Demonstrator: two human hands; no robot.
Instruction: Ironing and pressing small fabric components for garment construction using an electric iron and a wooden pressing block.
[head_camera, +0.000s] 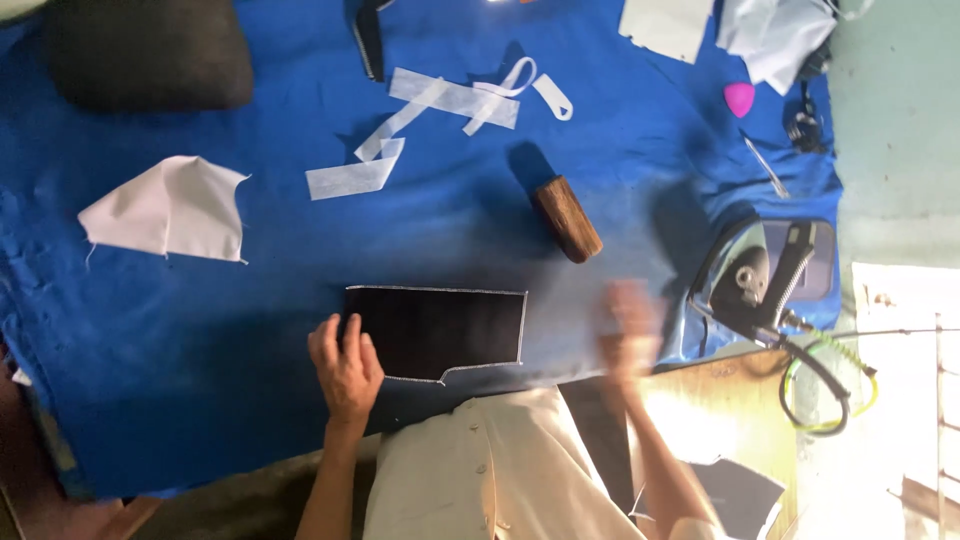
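Head view: left hand flat, open on black fabric panel; right hand blurred, grip cannot be told

black fabric piece | blue table cloth | white strips | pink chalk

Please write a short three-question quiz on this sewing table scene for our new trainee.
1. True or false: the left hand rests on the dark fabric piece.
2. What lies closest beyond the dark fabric piece? A) wooden block B) pink chalk C) black cushion
3. What colour is the cloth that covers the table?

Key: 1 true, on its left edge. 2 A. 3 blue. The right hand is blurred beside the iron, so nothing is asked of it.
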